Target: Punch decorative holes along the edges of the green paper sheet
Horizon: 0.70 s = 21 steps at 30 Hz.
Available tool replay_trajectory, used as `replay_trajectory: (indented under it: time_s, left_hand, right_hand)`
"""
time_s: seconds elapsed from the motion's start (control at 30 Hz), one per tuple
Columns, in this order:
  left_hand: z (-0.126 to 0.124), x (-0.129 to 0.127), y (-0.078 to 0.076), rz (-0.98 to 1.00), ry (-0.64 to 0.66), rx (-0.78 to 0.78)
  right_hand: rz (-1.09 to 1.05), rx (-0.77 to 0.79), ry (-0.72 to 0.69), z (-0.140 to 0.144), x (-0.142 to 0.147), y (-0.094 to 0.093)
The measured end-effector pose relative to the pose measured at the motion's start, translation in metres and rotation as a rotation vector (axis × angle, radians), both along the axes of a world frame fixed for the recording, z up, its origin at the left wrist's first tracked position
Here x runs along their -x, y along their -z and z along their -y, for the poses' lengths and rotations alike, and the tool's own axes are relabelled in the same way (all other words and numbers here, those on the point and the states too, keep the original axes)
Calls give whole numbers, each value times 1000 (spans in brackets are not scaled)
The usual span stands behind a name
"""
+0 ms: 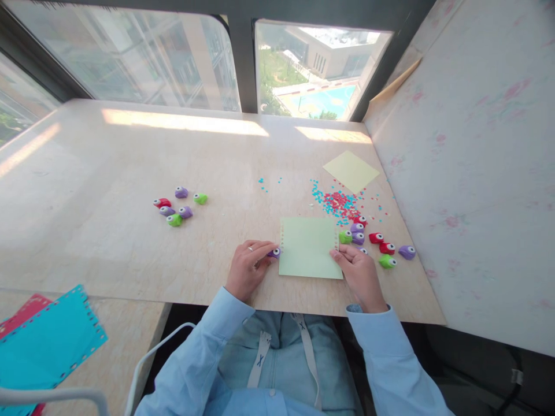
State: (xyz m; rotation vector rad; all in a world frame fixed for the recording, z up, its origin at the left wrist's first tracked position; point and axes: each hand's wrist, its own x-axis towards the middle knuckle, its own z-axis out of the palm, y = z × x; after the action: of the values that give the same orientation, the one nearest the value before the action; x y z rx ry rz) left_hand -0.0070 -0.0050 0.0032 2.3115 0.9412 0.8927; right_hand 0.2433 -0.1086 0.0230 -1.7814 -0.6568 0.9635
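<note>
A pale green paper sheet [309, 248] lies in front of me, with small holes punched along its left and right edges. At its left edge, my left hand [248, 267] is closed around a small purple craft punch [274, 252] with a star mark on its round end. The punch meets the paper's side; whether the edge sits inside its slot I cannot tell. My right hand [361, 276] pinches the sheet's right edge between thumb and fingers. Just beyond that hand are several more punches, among them a green one [345, 237] and a red one [376, 238].
Red and blue paper bits [340, 203] are scattered behind the sheet, near a pale yellow paper [351, 171]. Several coloured punches [174, 220] stand to the left. Blue punched paper [47, 341] lies over red at lower left, by a white cable [141, 370]. A wall [477, 173] bounds the right.
</note>
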Motion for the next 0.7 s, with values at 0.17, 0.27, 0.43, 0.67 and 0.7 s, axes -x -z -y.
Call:
replay_trajectory:
  time_s: [0.17, 0.27, 0.43, 0.67, 0.7]
  left_hand:
    - [0, 0, -1, 16, -1, -3]
    - [0, 0, -1, 14, -3, -5]
    - [0, 0, -2, 15, 2, -13]
    - [1, 1, -4, -3, -1, 8]
    - [1, 1, -5, -7, 0, 7]
  right_hand:
    - [22, -2, 3, 2, -2, 1]
    - [37, -2, -10, 2, -3, 1]
    - [55, -11, -18, -1, -1, 0]
    - [65, -24, -11, -7, 1, 0]
    - [62, -28, -12, -8, 1, 0]
